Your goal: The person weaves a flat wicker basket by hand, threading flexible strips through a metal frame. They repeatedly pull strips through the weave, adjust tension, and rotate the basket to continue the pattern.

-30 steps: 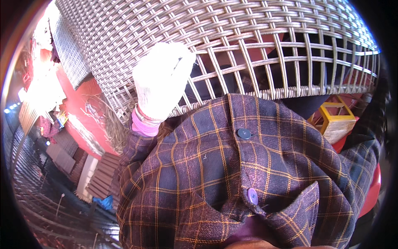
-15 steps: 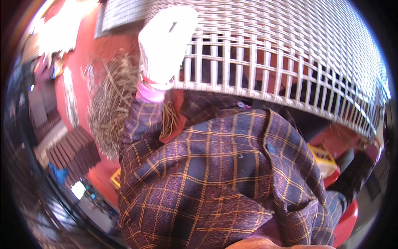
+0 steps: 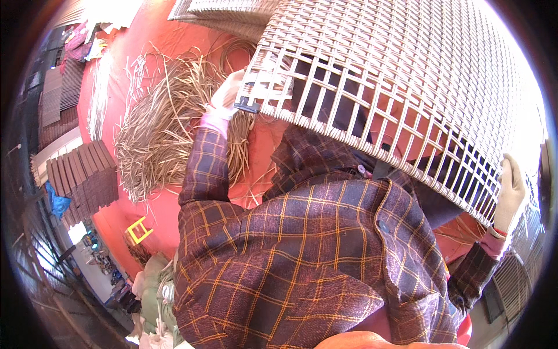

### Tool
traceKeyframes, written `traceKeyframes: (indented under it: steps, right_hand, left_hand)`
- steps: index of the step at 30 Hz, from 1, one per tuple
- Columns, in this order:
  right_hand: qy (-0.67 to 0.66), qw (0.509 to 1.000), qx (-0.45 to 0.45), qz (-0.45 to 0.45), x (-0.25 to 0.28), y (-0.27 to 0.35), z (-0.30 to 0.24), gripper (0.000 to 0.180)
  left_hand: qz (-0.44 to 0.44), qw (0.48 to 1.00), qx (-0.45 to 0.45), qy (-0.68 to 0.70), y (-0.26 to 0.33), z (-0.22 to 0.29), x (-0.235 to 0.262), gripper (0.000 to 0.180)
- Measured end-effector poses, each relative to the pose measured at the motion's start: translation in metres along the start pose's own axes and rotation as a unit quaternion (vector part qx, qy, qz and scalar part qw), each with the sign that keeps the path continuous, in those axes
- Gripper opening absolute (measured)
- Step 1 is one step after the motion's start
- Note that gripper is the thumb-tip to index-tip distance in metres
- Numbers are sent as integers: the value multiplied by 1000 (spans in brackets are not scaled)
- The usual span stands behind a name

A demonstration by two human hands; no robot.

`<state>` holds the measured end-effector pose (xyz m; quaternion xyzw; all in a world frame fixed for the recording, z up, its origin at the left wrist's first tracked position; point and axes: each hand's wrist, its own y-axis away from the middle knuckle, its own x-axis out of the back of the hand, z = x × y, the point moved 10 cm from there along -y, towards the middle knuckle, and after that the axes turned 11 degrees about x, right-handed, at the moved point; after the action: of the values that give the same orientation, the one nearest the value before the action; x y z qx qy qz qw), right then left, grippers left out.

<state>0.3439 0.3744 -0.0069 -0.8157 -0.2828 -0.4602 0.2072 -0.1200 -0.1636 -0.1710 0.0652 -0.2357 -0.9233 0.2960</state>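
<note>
two gloved hands carry the woven panel (image 3: 407, 75) in front of our chest: left hand (image 3: 228, 93) closed on its near-left corner, right hand (image 3: 511, 195) gripping the right edge. we judge even grips keep it level above the loose cane pile (image 3: 163, 128).

Wearer: plaid shirt, pale work gloves.
Shirt dark purple-brown with orange check lines, small round buttons down the front, long sleeves. Left hand (image 3: 228, 93) and right hand (image 3: 511, 195) each in an off-white glove; pink cuff shows at both wrists.
</note>
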Motion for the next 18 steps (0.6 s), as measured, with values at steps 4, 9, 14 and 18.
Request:
traceKeyframes:
  steps: [4, 9, 14, 18]
  right_hand:
    - [-12, 996, 88, 1, -4, 0, -4, 29]
    - [-6, 999, 36, -35, -16, 7, 29, 31]
    - [-128, 989, -71, -11, -40, 10, 36, 36]
    - [0, 992, 111, 61, 3, 23, 8, 31]
  left_hand:
    - [49, 958, -156, -236, -9, 24, -19, 37]
    - [273, 960, -54, -19, 19, 47, 47, 37]
    - [307, 858, -281, -300, 56, 142, -13, 30]
    - [324, 703, -303, -556, 62, 167, -81, 37]
